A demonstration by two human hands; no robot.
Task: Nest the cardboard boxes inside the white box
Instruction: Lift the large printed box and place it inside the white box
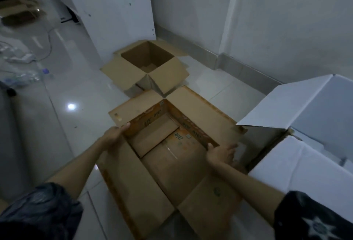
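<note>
A large brown cardboard box (198,110) with orange print inside sits open in front of me, its flaps spread outward. My left hand (114,133) grips its left rim where a flap folds out. My right hand (220,153) holds its right rim, thumb inside. A smaller brown cardboard box (162,73) stands open on the floor just beyond it. The white box (313,110) stands open at the right, touching the large box, with its white flaps raised.
The floor (76,90) is glossy white tile. A white wall (267,20) and baseboard run behind the boxes, and a white panel (114,10) leans at the back. Plastic wrap and clutter (21,64) lie at the far left.
</note>
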